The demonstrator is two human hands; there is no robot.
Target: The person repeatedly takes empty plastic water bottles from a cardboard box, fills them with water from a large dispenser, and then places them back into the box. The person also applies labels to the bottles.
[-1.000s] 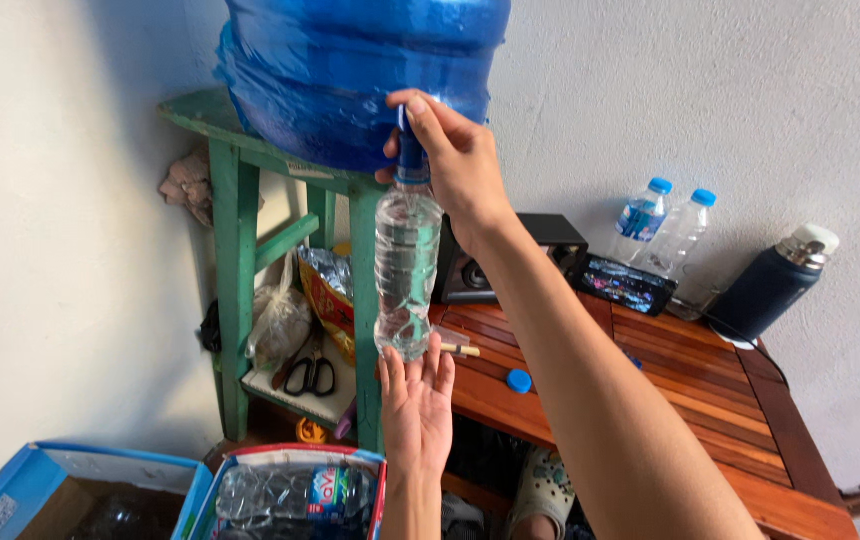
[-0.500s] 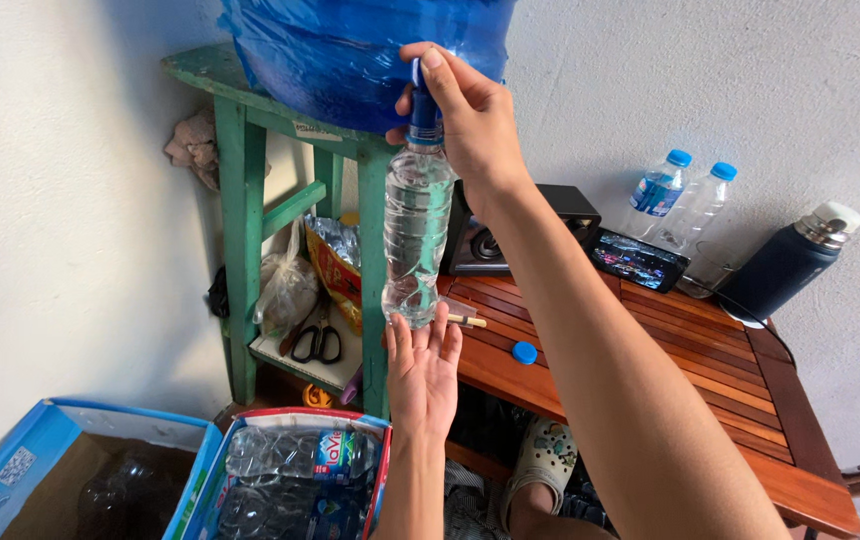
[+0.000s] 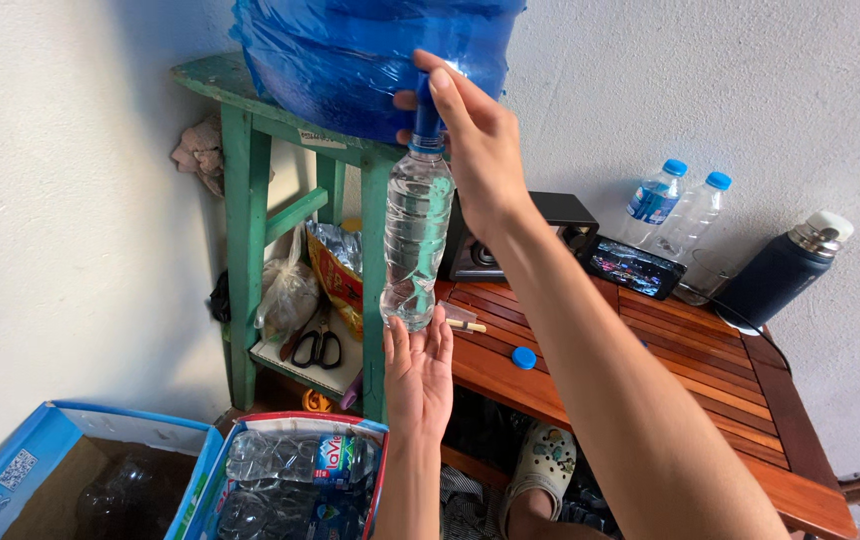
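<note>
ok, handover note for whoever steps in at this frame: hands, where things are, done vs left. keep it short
Right hand: raised at the blue tap of the big blue water jug on the green stool, fingers around the tap.
Left hand: open palm under the base of the clear plastic bottle, which stands upright with its mouth at the tap.
Done: bottle looks nearly full of water. Its blue cap lies loose on the wooden table.
Left: likely release the tap, lower the bottle, cap it.
Nearby: two capped bottles at the wall, boxes of bottles on the floor.
</note>
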